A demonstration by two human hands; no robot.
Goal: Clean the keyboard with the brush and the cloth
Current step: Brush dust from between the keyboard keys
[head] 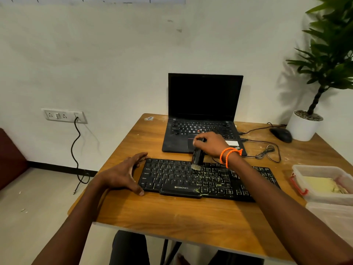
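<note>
A black keyboard (181,180) lies across the wooden table (172,213), its right half strewn with pale crumbs. My right hand (209,143) grips the top of a black brush (198,158) held upright, its light bristles touching the upper key rows near the middle. My left hand (124,174) brackets the keyboard's left end, fingers straight along the far corner and thumb at the near corner. No cloth can be made out for certain.
An open black laptop (204,115) stands behind the keyboard. A mouse (280,134) with tangled cable and a white plant pot (302,127) sit at the back right. A clear plastic box (324,181) with yellowish contents sits at the right edge.
</note>
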